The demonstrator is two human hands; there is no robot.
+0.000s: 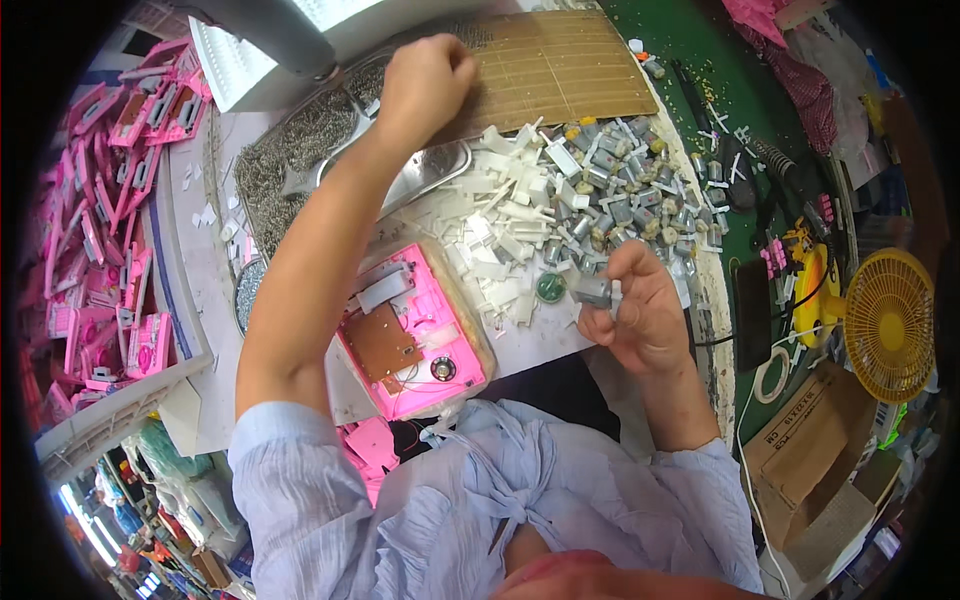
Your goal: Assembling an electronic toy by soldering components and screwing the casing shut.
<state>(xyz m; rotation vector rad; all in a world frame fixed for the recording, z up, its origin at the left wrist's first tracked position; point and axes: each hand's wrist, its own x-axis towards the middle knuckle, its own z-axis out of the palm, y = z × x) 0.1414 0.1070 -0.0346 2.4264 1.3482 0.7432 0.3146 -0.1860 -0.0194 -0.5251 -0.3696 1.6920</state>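
Observation:
My left hand (428,88) reaches to the far side of the table, beside a brown cardboard sheet (560,65). Its fingers are curled closed, and what they hold, if anything, is hidden. Between the fingertips of my right hand (645,315) is a small grey motor (595,291). A green round lid-like piece (550,288) lies just left of it. Close to my body sits an open pink plastic toy casing (428,285) with a brown circuit board (385,345), a round black speaker (443,369) and thin wires inside.
White plastic pieces (490,230) and grey motors (625,165) are heaped mid-table. Many small screws (285,180) lie near a metal tray (440,165). A power screwdriver (270,40) hangs at upper left. Pink casings (95,240) fill a bin leftward; a yellow fan (888,325) stands right.

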